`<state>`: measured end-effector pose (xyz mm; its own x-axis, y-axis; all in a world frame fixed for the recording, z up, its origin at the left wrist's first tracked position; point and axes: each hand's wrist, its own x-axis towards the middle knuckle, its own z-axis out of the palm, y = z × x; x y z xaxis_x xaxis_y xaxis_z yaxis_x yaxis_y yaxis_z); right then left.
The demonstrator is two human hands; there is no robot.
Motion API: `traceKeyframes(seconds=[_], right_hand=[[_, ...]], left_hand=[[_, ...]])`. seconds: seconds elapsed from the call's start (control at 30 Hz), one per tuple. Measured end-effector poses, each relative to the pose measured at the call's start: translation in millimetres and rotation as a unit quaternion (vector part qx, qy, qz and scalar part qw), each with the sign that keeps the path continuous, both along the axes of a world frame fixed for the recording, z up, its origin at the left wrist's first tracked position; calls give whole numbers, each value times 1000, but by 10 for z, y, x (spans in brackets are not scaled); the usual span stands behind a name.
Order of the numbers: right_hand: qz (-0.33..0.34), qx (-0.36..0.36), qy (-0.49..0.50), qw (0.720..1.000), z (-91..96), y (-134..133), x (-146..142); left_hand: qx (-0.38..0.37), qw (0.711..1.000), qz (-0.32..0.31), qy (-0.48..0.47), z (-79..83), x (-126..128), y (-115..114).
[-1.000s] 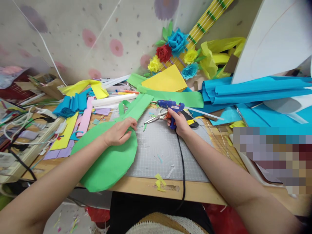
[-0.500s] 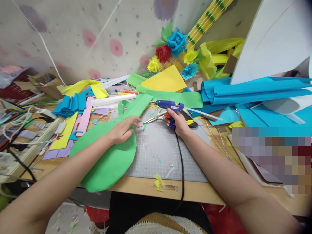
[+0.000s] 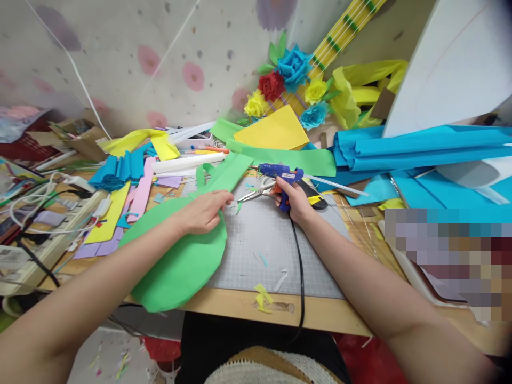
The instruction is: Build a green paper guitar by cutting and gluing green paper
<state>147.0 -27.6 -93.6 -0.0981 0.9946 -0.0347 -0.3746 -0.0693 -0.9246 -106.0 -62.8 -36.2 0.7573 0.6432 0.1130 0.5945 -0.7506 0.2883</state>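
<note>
A blue glue gun (image 3: 280, 172) with an orange trigger is gripped in my right hand (image 3: 295, 200), its nozzle pointing left and a clear glue stick (image 3: 336, 185) out of its back. Open scissors (image 3: 256, 196) lie just under it; I cannot tell whether my fingers touch their handles. My left hand (image 3: 206, 210) is closed, fingers bent together, at the right edge of a green paper cutout (image 3: 180, 266). This piece has a rounded body and a long green strip (image 3: 228, 173) reaching toward the gun's nozzle. What sits between the left fingertips is hidden.
A grey cutting mat (image 3: 256, 266) carries paper scraps. The gun's black cord (image 3: 300, 266) runs over the table's front edge. Blue paper rolls (image 3: 420, 144) lie right; a paper-flower guitar (image 3: 296, 69) leans behind. A power strip (image 3: 56, 240) and cables sit left.
The fingers of my left hand have drawn closer together. The glue gun and my right hand stay in place; the view has shifted slightly.
</note>
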Motion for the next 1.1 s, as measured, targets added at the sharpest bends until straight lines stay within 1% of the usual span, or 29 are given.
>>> traceKeyframes(seconds=[0.1, 0.2, 0.3, 0.4, 0.53, 0.7, 0.8, 0.9, 0.97, 1.1], right_hand=[[7, 10, -3, 1000, -18, 6, 5], [10, 15, -3, 1000, -27, 12, 9], [8, 9, -6, 1000, -21, 14, 7], [0, -1, 1, 1000, -11, 11, 2], [10, 6, -3, 1000, -3, 6, 1], [10, 0, -10, 1000, 3, -1, 5], [7, 1, -8, 1000, 4, -2, 3], [8, 4, -9, 1000, 7, -2, 0], [9, 6, -11, 1000, 12, -3, -1], [8, 4, -12, 1000, 22, -5, 0]], left_hand=[[-5, 999, -24, 27, -13, 64, 27], [-32, 999, -17, 23, -43, 93, 49], [-50, 998, 10, -47, -69, 57, 46], [-58, 992, 18, -112, -75, -15, 22], [-70, 992, 12, -101, -82, -57, -1], [-74, 994, 2, -86, -94, -15, 14], [-79, 986, 5, -145, -114, -16, 6], [-66, 974, 34, -216, -153, -37, -21], [-68, 970, 46, -227, -177, -42, -38], [-114, 961, 40, -247, -209, -22, -63]])
